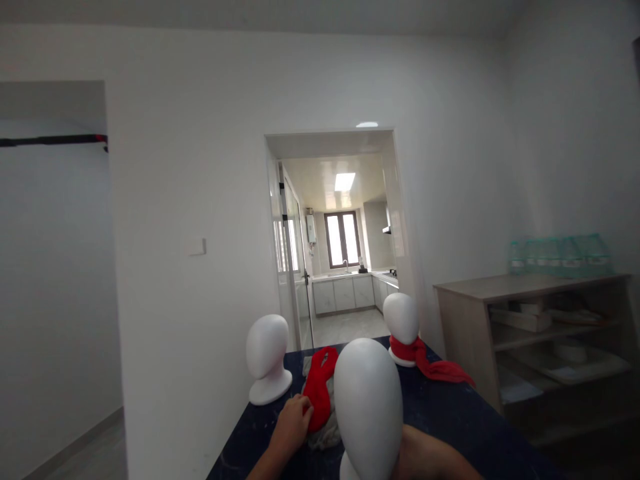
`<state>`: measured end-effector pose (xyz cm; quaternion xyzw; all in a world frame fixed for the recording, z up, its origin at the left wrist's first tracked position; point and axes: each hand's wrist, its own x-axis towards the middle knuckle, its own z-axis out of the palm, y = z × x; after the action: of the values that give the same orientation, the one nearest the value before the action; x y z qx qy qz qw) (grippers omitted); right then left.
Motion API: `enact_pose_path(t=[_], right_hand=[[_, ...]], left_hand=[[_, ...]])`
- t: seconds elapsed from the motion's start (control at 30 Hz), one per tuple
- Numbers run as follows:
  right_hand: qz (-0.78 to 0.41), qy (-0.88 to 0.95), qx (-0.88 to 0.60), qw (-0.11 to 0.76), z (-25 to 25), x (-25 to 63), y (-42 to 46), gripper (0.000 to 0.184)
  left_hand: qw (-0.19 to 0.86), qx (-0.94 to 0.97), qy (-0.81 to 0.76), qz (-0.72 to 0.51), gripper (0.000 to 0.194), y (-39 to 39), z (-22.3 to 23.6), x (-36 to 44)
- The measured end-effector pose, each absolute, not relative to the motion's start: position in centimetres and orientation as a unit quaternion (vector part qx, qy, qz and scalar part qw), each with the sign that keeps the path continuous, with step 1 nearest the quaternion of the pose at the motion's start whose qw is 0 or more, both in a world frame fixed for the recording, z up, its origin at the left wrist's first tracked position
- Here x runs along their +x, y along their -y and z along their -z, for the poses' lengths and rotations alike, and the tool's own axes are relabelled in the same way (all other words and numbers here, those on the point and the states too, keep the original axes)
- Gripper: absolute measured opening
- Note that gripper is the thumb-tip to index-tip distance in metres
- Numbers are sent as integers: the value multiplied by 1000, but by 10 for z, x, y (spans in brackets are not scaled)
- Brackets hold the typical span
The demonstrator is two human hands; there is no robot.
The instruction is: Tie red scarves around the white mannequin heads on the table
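My left hand (296,421) has its fingers curled on the near edge of a red scarf (319,390), which lies looped over a crumpled grey cloth (325,437). Closest to me stands a white mannequin head (369,403), just right of the red scarf. From the right, my right forearm (433,457) reaches in behind this head, which hides the hand and its fingers. A second white mannequin head (268,350) is upright at the table's left side. Around the neck of a third head (401,319), at the back right, another red scarf (430,365) is wrapped, its tail trailing right.
All this rests on a dark blue tabletop (450,420). To the right is a wooden shelf unit (465,290) with several bottles (560,257) on top and boxes inside. Beyond the table, a doorway opens onto a kitchen (345,293). A white wall (190,333) borders the left.
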<state>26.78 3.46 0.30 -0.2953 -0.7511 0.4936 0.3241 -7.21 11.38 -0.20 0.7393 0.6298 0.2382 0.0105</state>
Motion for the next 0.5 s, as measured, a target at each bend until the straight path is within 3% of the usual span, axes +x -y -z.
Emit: enact_pose_path(t=[0.1,0.23,0.33,0.5], right_hand=[[-509,745,-300,309,0,272,-37,81],[-507,750,-297,303,-1,281,-37,96],[-495,756,-330,272,-7,295,-41,107],[-499,765,-308,267,-15,312,-48,107]], left_hand=[[17,761,-610,-220,22,-111,-2,-76],[20,783,-591,-195,43,-102,-5,-78],[25,780,-593,-199,38,-101,-5,-77],[56,751,-616,-233,23,-110,-5,-74]])
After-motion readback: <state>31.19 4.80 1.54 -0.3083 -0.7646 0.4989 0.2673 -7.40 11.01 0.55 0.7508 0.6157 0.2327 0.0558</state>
